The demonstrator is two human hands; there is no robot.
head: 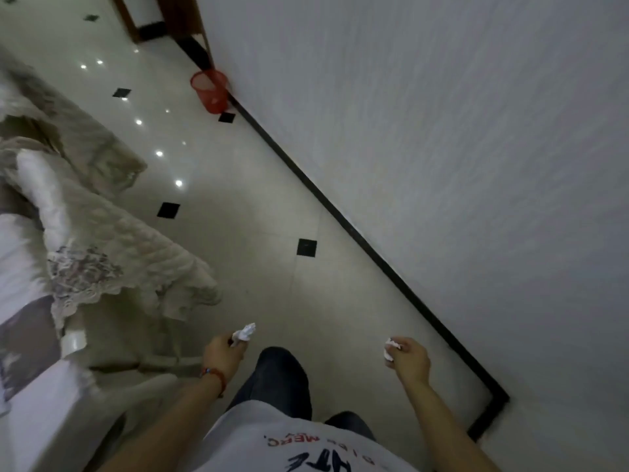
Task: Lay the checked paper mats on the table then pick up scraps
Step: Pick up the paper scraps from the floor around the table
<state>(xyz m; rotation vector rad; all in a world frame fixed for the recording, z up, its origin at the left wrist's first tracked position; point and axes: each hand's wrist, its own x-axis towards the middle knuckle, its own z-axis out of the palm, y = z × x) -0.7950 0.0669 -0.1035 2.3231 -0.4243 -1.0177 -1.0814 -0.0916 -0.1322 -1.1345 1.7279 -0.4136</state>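
Note:
My left hand (223, 354) is closed around a crumpled white paper scrap (244, 332) that sticks out past the fingers. My right hand (410, 359) grips a second, smaller white paper scrap (389, 349). Both hands are held out low in front of my body, above the pale tiled floor. No table or checked paper mats are in view.
A red mesh waste bin (209, 90) stands far ahead against the white wall (442, 131). A sofa with a beige lace cover (112, 253) lines the left side. A black skirting strip (340, 216) runs along the wall. A dark doorway is at the far top.

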